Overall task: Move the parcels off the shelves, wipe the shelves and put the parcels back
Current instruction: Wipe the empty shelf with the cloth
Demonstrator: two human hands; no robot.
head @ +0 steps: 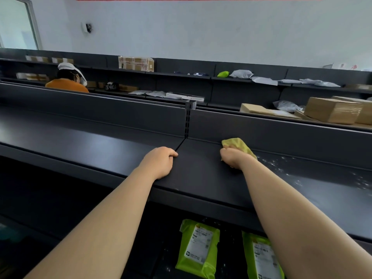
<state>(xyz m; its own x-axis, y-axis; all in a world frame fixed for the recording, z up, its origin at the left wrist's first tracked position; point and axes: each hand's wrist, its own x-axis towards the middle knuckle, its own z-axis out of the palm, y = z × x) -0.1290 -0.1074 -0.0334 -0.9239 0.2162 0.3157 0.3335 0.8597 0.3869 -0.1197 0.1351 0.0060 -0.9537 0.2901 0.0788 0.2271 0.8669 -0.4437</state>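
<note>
Cloth (238,143), judged soft and light, was gripped bunched in right hand (233,159) on shelf (201,176); left hand (159,163) was rested there, curled, empty.

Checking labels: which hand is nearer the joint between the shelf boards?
Left. The left hand rests beside the joint, almost touching it; the right hand, gripping the cloth, is farther right.

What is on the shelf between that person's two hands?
Nothing but bare dark metal shelf, in the head view; only a panel seam runs by the left hand. The right hand grips a yellow-green cloth.
</note>
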